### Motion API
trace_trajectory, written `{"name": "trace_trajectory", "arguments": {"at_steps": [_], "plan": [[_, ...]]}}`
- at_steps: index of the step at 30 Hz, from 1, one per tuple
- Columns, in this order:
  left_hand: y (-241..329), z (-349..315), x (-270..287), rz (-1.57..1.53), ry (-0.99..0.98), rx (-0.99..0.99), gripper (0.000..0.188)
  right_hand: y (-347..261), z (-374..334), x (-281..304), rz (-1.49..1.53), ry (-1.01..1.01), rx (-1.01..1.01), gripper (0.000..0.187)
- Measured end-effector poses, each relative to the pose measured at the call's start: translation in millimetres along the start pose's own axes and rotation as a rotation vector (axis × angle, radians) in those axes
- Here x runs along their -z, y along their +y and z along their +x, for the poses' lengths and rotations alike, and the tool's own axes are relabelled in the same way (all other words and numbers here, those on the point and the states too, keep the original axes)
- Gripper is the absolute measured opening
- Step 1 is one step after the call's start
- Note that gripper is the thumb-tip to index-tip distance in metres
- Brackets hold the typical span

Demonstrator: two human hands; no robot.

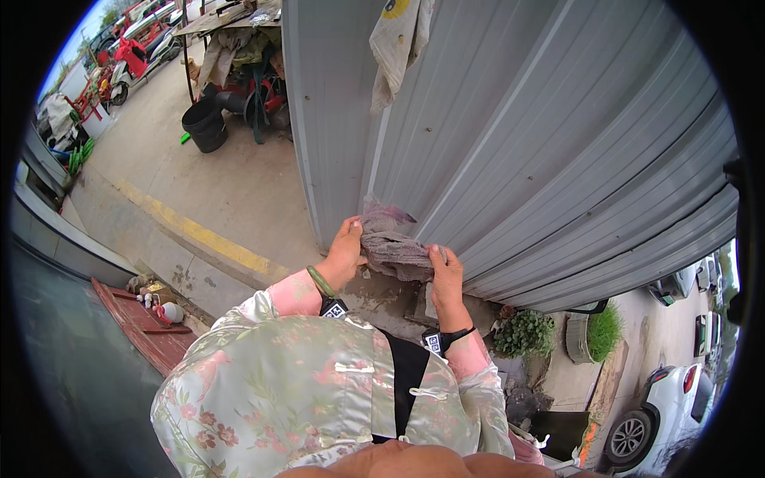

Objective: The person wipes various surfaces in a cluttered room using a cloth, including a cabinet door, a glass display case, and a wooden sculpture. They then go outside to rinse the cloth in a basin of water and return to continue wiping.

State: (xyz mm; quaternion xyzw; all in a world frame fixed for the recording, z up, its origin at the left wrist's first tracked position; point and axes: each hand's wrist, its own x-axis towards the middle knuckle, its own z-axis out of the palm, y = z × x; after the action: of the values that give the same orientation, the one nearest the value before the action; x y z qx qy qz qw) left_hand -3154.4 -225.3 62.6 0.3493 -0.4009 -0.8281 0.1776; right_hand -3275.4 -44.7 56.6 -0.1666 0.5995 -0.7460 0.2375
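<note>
A crumpled greyish-purple cloth (396, 253) is stretched between my two hands in front of my chest. My left hand (344, 256) pinches its left side, with a green bangle on that wrist. At the right edge of the cloth, my right hand (446, 275) grips it between thumb and fingers. Part of the cloth bunches upward near my left fingertips. Just beyond stands a grey corrugated metal wall (494, 143), where a pale rag (396, 52) hangs higher up.
A black bucket (205, 125) stands beside a cluttered table at the far left. To the right are a leafy plant (524, 333), a planter of green shoots (603, 331) and a parked white car (657, 414). A red wooden board (143, 327) lies at the left.
</note>
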Motion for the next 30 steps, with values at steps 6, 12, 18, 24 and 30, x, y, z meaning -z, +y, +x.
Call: {"name": "trace_trajectory", "arguments": {"at_steps": [6,12,18,24,30], "plan": [[32.4,-2.9,99.0,-0.509,0.225,-0.324,0.031,5.9,26.3,-80.6,-0.355,-1.014,-0.286,0.021],[62.8,-30.4,185.4,-0.598,0.202,-0.491,0.030,48.9,51.0,-197.8,-0.351,-1.060,-0.546,0.043],[109.3,-44.1,220.7,-0.442,-0.034,-0.510,0.043,94.3,64.1,-318.8,-0.193,-1.178,-0.649,0.051],[172.3,-24.7,311.5,-0.160,0.343,-0.636,0.042,112.7,98.8,-426.1,-0.035,-1.106,-0.700,0.037],[187.3,-9.6,411.2,-0.537,0.588,-0.457,0.046,148.7,120.6,-553.3,-0.031,-1.271,-0.573,0.022]]}}
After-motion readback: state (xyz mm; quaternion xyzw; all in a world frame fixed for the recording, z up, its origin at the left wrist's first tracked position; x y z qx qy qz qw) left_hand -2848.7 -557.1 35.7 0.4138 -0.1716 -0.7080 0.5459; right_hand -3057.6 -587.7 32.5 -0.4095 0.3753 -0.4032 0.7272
